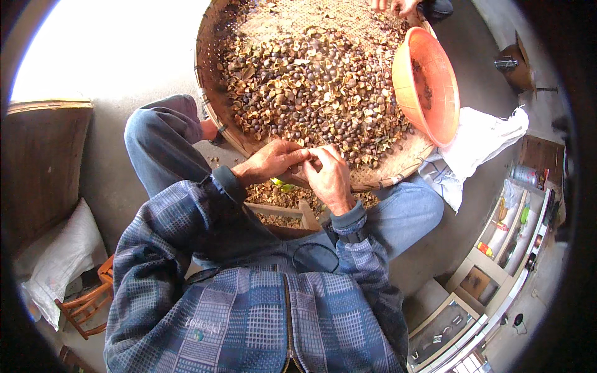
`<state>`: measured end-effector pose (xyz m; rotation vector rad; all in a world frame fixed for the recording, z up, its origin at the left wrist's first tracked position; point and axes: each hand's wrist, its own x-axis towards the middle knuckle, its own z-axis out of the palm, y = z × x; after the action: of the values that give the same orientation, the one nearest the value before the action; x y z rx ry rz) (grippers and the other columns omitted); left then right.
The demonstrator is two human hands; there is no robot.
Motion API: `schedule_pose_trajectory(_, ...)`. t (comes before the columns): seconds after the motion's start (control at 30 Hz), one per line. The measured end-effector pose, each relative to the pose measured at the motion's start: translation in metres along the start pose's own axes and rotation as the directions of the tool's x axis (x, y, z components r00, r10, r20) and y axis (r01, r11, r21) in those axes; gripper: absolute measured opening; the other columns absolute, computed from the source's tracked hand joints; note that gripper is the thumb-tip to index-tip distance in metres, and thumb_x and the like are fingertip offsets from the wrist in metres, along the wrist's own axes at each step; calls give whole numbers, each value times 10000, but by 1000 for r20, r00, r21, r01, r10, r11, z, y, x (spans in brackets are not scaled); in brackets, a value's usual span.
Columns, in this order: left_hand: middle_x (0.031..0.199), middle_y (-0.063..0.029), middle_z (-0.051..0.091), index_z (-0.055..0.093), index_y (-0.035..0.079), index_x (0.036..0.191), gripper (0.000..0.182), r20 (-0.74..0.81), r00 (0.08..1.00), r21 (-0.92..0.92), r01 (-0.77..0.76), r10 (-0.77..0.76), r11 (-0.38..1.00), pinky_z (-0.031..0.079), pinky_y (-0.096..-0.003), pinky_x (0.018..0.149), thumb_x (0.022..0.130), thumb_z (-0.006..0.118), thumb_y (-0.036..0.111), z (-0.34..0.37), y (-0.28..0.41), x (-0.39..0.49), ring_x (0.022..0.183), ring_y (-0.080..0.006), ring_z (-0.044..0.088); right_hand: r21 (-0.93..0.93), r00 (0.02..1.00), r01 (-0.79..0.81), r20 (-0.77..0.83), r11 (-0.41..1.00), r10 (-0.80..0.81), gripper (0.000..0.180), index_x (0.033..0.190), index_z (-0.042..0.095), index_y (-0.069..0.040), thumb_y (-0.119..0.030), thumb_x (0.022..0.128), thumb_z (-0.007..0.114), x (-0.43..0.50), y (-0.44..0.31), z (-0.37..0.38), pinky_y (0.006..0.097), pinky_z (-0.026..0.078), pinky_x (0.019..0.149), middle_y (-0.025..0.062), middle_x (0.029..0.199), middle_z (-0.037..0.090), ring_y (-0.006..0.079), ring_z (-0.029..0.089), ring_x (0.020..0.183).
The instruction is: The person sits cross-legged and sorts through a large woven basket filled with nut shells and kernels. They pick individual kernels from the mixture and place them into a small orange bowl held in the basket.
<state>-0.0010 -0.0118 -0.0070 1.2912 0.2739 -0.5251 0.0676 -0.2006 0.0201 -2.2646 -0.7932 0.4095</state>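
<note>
A large round woven bamboo tray (364, 179) lies across my knees, with dark round seeds and split pale husks (303, 88) spread over it. At its near edge my left hand (275, 161) and my right hand (329, 177) meet, fingertips pinched together. Something small may be between them, but the fingers hide it. An orange plastic basket (447, 93) stands tilted on the tray's right side, with dark bits inside. Beneath my hands, more husks (266, 196) lie around a wooden frame (308, 214) between my legs, beside something yellow-green.
Another person's hands (396, 5) are at the tray's far right edge. A white woven sack (475, 144) lies right of the tray. Left are a brown container (46, 163), another white sack (74, 261) and a wooden chair (86, 310). A shelved cabinet (499, 261) stands lower right.
</note>
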Motion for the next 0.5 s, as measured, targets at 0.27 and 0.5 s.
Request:
schedule_pose_trajectory(0.27, 918, -2, 699, 726, -25, 1158, 310, -30, 999, -101, 13, -16, 995, 525, -268, 740, 1068, 612, 249, -2, -3, 2, 808, -79, 614, 193, 1000, -29, 4, 981, 28, 188, 1028, 702, -28, -94, 863, 764, 4, 7, 1, 405, 585, 781, 142, 971, 717, 326, 724, 876)
schedule_pose_trajectory(0.5, 892, -24, 680, 706, -2, 1080, 230, -168, 985, -112, 11, -30, 994, 540, -281, 720, 991, 619, 192, -17, 5, 8, 790, -118, 636, 103, 991, -45, 133, 994, 31, 242, 1020, 726, -7, -239, 951, 725, 8, 21, -13, 415, 574, 785, 179, 954, 743, 354, 730, 870)
